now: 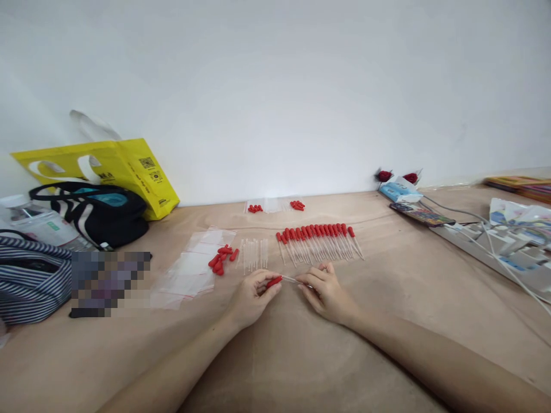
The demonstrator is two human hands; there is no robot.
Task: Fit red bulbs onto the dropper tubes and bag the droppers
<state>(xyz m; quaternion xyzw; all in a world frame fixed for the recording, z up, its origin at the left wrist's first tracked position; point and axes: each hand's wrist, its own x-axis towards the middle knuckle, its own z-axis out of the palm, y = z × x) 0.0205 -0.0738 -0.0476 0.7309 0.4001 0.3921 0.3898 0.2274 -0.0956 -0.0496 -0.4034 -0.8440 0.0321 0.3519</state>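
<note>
My left hand (255,295) pinches a red rubber bulb (274,281). Out of the bulb's right end runs a thin clear dropper tube (289,279), gripped by the closed fingers of my right hand (322,291). Bulb and tube meet in line between the two hands. Just beyond, a slanted row of droppers with red bulbs (316,230) lies side by side, tips toward me. Several bare clear tubes (253,254) lie left of that row. Loose red bulbs (220,261) are heaped by the tubes, partly on clear plastic zip bags (189,269).
Against the wall, another clear bag (275,205) holds red bulbs. A yellow tote (142,178), a black bag (107,212) and a striped pouch (32,281) crowd the left. At right lie a phone (419,214), a tissue pack (400,190) and a power strip (495,249) with cables.
</note>
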